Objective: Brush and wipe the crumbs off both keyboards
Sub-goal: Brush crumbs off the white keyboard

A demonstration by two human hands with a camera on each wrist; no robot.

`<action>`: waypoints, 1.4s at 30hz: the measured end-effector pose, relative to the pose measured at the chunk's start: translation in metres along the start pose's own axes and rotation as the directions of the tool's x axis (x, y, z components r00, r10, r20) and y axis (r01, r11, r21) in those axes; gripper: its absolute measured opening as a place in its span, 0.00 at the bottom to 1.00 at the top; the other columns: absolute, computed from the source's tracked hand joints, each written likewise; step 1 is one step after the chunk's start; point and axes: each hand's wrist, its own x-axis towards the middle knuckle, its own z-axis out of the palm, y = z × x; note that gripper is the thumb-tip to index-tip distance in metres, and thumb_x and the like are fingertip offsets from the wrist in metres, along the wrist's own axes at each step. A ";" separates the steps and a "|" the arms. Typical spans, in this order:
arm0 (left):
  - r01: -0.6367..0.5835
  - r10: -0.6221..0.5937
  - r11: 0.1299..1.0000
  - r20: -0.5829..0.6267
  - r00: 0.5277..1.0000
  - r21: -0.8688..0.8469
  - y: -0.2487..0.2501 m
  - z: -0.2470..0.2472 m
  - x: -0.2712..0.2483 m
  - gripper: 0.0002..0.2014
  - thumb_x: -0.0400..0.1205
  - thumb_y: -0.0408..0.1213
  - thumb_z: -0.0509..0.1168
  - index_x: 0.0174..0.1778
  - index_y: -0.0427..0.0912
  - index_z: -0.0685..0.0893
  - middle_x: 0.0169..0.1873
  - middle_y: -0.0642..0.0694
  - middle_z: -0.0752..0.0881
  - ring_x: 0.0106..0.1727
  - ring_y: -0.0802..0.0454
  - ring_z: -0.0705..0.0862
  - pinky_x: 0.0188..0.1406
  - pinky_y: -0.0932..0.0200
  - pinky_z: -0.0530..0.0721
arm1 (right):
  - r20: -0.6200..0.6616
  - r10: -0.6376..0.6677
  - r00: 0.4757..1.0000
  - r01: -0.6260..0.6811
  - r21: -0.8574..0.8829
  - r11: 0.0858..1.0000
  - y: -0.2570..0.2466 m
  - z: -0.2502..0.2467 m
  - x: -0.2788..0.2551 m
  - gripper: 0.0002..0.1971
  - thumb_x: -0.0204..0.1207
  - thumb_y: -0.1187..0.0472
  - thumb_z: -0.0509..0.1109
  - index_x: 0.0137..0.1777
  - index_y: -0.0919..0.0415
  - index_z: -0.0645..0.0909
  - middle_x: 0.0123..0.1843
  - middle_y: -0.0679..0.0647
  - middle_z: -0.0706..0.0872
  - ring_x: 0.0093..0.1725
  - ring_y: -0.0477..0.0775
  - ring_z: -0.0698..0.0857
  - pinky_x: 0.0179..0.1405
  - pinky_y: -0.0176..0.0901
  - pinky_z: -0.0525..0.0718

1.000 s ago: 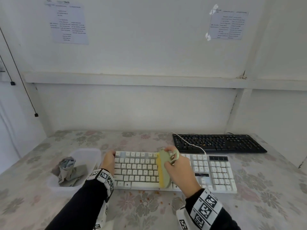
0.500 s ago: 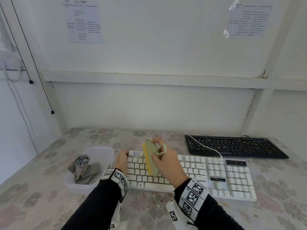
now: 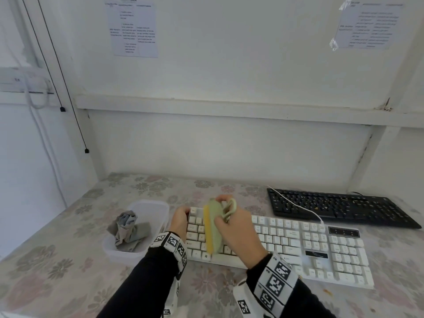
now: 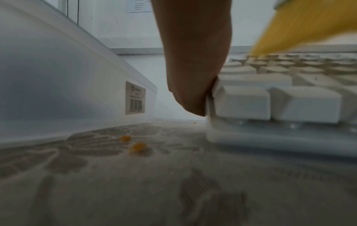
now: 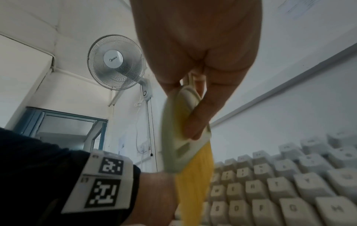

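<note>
A white keyboard (image 3: 298, 244) lies across the flowered table in front of me. My right hand (image 3: 238, 230) grips a pale green brush (image 3: 215, 226) with yellow bristles (image 5: 195, 183), which sit on the keys near the keyboard's left end. My left hand (image 3: 180, 220) holds the keyboard's left edge (image 4: 210, 107), fingers curled over it. A black keyboard (image 3: 339, 210) lies behind and to the right, with a few orange crumbs on its keys. Orange crumbs (image 4: 135, 143) lie on the table beside the white keyboard.
A clear plastic tub (image 3: 158, 210) holding a crumpled grey cloth (image 3: 128, 228) stands just left of my left hand. The white keyboard's cable (image 3: 296, 205) runs over the black keyboard. The wall stands close behind, with a fan (image 5: 115, 62) mounted at the left.
My right hand has swept the brush leftward across the white keyboard, from its middle to near its left end. The left hand has stayed on the left edge.
</note>
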 end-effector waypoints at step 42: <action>0.059 -0.067 0.996 0.128 0.989 0.066 0.005 -0.028 0.014 0.12 0.79 0.29 0.56 0.33 0.37 0.81 0.28 0.42 0.80 0.30 0.46 0.79 0.29 0.59 0.80 | -0.019 -0.014 1.000 0.014 -0.004 1.000 -0.021 0.057 0.003 0.13 0.78 0.68 0.61 0.60 0.53 0.72 0.32 0.47 0.75 0.22 0.39 0.74 0.20 0.26 0.71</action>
